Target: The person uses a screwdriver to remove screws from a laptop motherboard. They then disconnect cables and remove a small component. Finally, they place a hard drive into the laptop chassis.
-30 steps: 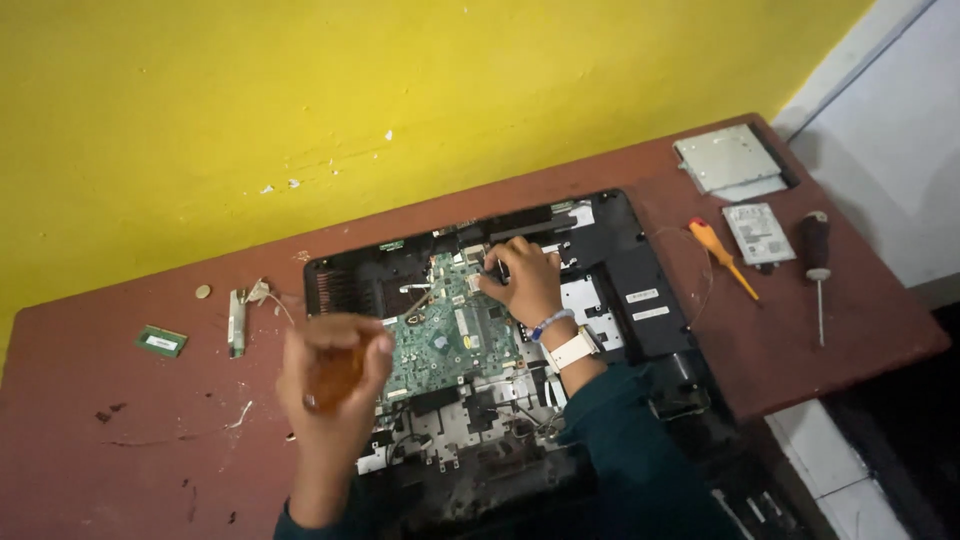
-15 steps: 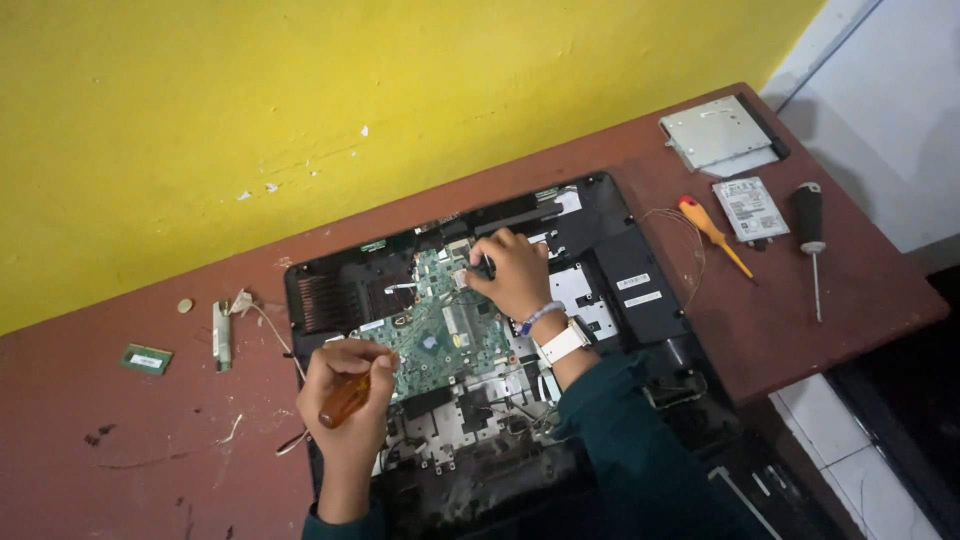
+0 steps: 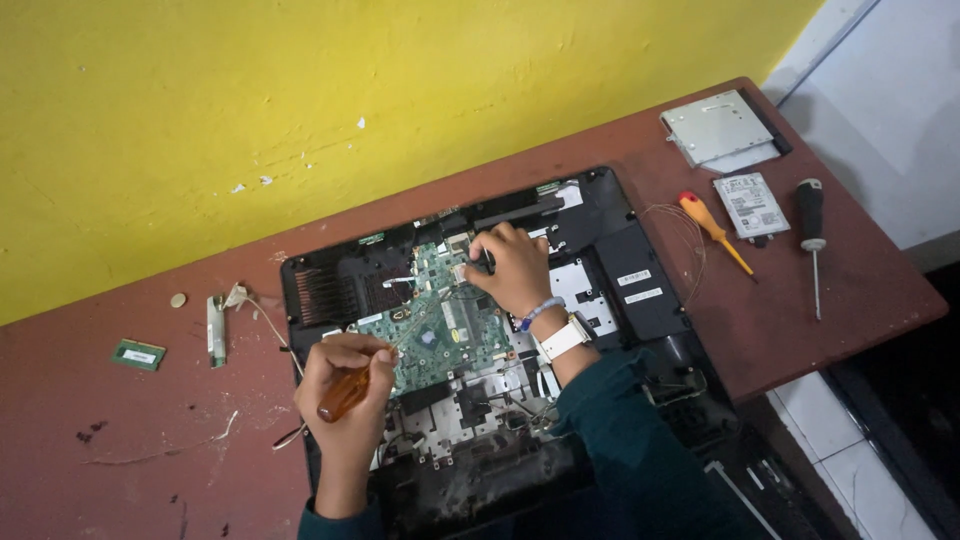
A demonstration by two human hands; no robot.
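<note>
An opened black laptop base lies on the reddish-brown table, its green circuit board exposed in the middle. My left hand is closed around a screwdriver with an amber handle, its shaft pointing at the board's left part. My right hand, with a white watch and a bead bracelet on the wrist, rests its fingertips on the upper right of the board, pinching or pressing something small that I cannot make out.
At the table's right end lie a silver optical drive, a hard drive, an orange-handled screwdriver and a black-handled screwdriver. A green memory module, a small metal bracket with wires and a coin cell lie left. Yellow wall behind.
My left hand with the screwdriver has come down from a raised position toward the board. My right hand stays at the board's upper right. The view has shifted slightly.
</note>
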